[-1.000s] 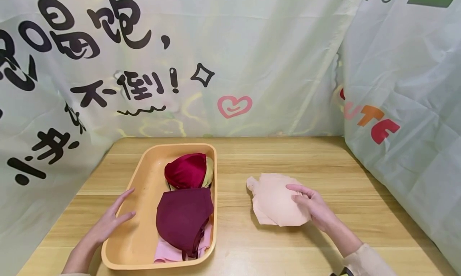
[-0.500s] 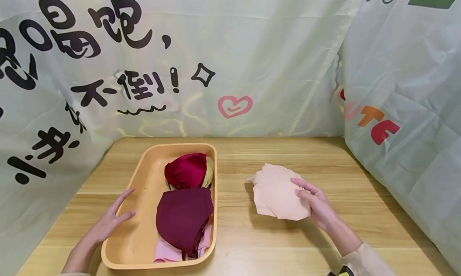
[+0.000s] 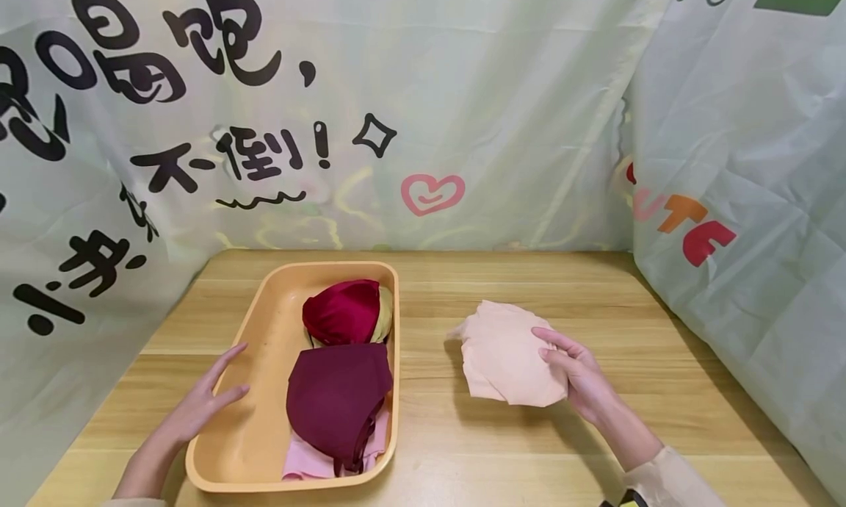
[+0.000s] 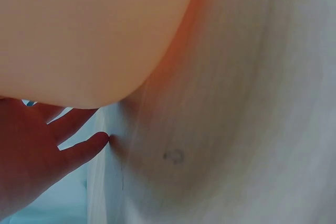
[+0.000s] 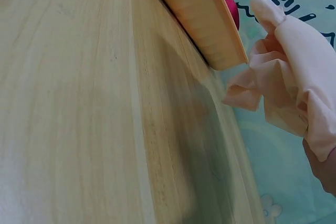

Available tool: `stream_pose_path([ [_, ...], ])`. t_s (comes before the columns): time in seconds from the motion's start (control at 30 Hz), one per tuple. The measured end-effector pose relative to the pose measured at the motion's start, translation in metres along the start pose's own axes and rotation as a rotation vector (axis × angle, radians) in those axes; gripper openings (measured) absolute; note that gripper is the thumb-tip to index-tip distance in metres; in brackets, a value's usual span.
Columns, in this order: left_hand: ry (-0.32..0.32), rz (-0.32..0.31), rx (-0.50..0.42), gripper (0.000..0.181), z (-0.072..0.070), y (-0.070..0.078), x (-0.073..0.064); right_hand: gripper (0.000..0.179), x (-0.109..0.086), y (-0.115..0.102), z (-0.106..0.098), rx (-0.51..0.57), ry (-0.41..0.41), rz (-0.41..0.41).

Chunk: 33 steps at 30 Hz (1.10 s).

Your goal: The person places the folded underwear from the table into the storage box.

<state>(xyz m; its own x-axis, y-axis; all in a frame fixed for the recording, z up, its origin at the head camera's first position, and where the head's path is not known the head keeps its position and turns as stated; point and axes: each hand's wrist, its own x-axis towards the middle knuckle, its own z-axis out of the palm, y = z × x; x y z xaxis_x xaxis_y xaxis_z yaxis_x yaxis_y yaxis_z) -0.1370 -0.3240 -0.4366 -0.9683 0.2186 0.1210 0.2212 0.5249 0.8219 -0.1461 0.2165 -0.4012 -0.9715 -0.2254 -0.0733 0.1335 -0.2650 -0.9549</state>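
Note:
My right hand [image 3: 588, 382] pinches the right edge of a folded pale pink bra [image 3: 505, 353], thumb and fingertips on its smooth domed side. In the right wrist view the loosely folded underside of the bra [image 5: 289, 66] hangs above the tabletop, and a shadow lies below. My left hand [image 3: 198, 408] is at the left rim of an orange-tan tray [image 3: 247, 448], fingers spread and fairly straight. The left wrist view has this hand [image 4: 31, 156] beside the tray's outer wall [image 4: 94, 35], part of the fingers hidden behind it.
Along the tray's right side lie a crimson bra [image 3: 344, 312] with a yellowish piece [image 3: 385, 316], a dark plum bra [image 3: 337, 404] and pink fabric [image 3: 307, 463] under it. Printed cloth [image 3: 515, 125] closes off the back and sides of the wooden table [image 3: 456, 448].
My right hand has lifted the pale pink bra a little and tilted it, and now holds it nearly still. The left hand and tray have stayed in place.

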Motion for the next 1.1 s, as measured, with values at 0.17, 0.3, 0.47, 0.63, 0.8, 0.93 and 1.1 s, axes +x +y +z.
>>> stream_pose_path([
  [0.17, 0.004, 0.003, 0.011, 0.066, 0.0, 0.0, 0.0, 0.04, 0.001, 0.001, 0.001, -0.005, -0.017, -0.005],
  [0.3, 0.003, 0.004, 0.014, 0.066, 0.0, 0.001, 0.001, 0.04, 0.0, 0.0, 0.002, -0.006, -0.025, -0.005],
  [0.47, 0.004, 0.007, 0.015, 0.066, 0.0, 0.002, 0.001, 0.041, -0.001, -0.001, 0.003, 0.002, -0.037, -0.005],
  [0.63, 0.007, 0.006, 0.019, 0.065, 0.0, 0.001, 0.0, 0.041, -0.001, -0.002, 0.008, 0.033, -0.063, -0.019],
  [0.8, 0.009, 0.01, 0.027, 0.065, 0.0, 0.001, 0.0, 0.042, -0.001, -0.003, 0.015, 0.077, -0.128, -0.061],
  [0.93, 0.012, 0.011, 0.03, 0.065, 0.0, 0.001, 0.0, 0.044, 0.001, -0.003, 0.022, 0.101, -0.172, -0.08],
  [1.1, 0.009, 0.011, 0.027, 0.065, 0.0, 0.001, 0.0, 0.041, 0.005, -0.002, 0.031, 0.117, -0.195, -0.068],
])
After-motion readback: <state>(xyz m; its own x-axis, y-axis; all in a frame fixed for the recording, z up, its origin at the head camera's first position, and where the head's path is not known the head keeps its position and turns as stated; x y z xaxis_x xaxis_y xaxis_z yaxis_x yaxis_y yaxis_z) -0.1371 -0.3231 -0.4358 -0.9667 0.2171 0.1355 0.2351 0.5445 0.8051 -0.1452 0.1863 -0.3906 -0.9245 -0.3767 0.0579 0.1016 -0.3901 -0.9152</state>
